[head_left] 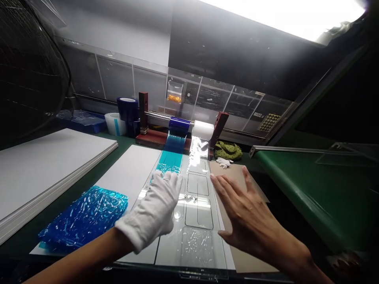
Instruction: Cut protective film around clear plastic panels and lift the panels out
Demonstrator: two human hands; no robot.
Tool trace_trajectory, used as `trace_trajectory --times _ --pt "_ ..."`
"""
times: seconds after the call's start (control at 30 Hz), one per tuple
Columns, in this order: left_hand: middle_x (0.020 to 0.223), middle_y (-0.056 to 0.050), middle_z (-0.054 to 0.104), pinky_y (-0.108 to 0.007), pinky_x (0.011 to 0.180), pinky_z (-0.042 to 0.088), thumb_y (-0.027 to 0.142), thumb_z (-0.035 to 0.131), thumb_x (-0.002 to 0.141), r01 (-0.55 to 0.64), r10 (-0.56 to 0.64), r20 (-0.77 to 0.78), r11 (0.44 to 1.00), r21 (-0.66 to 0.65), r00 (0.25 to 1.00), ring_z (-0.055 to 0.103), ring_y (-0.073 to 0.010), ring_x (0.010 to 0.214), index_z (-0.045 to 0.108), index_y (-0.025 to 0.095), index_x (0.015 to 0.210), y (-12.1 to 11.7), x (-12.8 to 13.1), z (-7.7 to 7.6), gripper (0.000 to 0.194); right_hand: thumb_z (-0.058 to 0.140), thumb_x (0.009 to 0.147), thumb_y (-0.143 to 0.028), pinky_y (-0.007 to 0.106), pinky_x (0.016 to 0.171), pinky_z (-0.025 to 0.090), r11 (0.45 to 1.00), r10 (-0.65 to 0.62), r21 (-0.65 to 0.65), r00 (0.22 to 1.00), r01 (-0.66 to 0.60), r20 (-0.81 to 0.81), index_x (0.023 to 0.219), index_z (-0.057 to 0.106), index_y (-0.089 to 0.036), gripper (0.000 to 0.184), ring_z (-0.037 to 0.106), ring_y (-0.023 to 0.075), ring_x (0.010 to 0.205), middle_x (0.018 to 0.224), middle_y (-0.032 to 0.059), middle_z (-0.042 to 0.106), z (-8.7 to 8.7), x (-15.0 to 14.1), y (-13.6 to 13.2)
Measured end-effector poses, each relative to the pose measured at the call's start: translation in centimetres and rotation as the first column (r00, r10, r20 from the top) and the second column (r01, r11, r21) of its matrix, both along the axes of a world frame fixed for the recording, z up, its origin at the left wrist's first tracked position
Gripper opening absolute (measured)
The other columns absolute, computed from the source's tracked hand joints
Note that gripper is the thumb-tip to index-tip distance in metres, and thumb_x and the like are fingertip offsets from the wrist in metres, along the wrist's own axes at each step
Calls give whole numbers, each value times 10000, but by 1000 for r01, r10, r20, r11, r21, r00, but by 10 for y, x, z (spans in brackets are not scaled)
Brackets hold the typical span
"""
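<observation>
Left hand (gloved) on clear film, right hand apparently beside

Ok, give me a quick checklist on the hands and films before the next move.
1. White glove on left hand: ok.
2. Glove on right hand: not ok, the hand is bare.
3. Clear film lying flat: not ok, it is rippled near the front edge.
4. Blue film on the white board smooth: not ok, it is crumpled.
5. Film under the left hand free of bubbles: cannot tell, the glove hides it.
</observation>
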State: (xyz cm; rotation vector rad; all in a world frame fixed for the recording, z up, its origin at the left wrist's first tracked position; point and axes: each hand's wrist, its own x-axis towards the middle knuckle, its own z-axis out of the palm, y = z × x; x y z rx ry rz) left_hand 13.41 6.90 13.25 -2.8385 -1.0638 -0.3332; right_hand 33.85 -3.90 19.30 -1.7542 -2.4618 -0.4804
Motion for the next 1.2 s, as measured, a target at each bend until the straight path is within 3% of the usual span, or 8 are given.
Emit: trace_trajectory --times 0.17,0.4,0.5,0.6,0.77,0.97,1.1,1.2 --pt "1402 -224 339 -582 1004 368 315 598 498 111 -99 65 972 -207 993 344 -415 1283 4 141 1472 9 -20 -5 1154 718 654 -446 695 1094 23 993 -6 -121 986 -15 -169 1502 -31 -120 1178 349 395 1336 1440 212 398 -20 45 -14" --pt "1424 -67 305 -492 1057 379 228 619 463 264 -230 134 885 -383 964 344 -322 1303 89 357 1460 10 -24 -3 1136 740 649 -499 733 960 323 955 -60 -294 943 -41 -329 1510 11 -206 1165 85 469 1376 1499 185 313 -44 77 -27" --pt "1398 -117 336 -529 1068 342 312 652 532 153 -100 210 955 -254 973 341 -348 1297 80 276 1475 7 -1 -17 1104 719 678 -521 730 1003 248 966 -93 -257 924 -6 -371 1509 -27 -212 1158 179 452 1373 1493 184 325 -53 81 -25" --pt "1403 -201 308 -603 1029 339 544 646 612 -123 224 350 950 -289 910 306 -417 1308 65 169 1475 6 30 -36 1106 685 699 -565 706 1064 90 983 -155 -161 888 92 -434 1503 -76 -194 1168 282 417 1360 1487 188 330 -69 88 -15" --pt "1433 -201 261 -615 976 391 538 686 586 -139 496 473 783 -607 728 361 -426 1279 35 195 1473 -5 57 -48 1153 699 696 -533 648 1097 48 930 -362 -148 769 336 -527 1495 -100 -225 1171 317 355 1362 1465 161 363 -113 137 21" --pt "1450 -144 333 -728 1022 225 545 673 625 21 641 446 557 -830 624 249 -449 1360 48 319 1474 -27 31 -66 1078 707 664 -519 632 1086 -4 838 -540 -396 667 374 -514 1487 -131 -233 1209 296 327 1373 1453 176 365 -169 202 84" --pt "1424 -106 424 -617 1075 291 637 610 650 223 690 469 419 -880 552 331 -422 1334 84 309 1482 -25 15 -95 1037 704 663 -486 617 1090 24 817 -563 -449 663 361 -493 1496 -68 -245 1161 284 305 1382 1464 174 356 -186 215 107" --pt "1340 -69 531 -584 1044 375 645 432 789 324 778 383 243 -914 497 419 -367 1296 84 353 1475 -21 7 -120 823 670 689 -484 581 1096 95 800 -594 -436 649 413 -475 1495 46 -254 1045 225 303 1403 1506 158 281 -185 221 98"
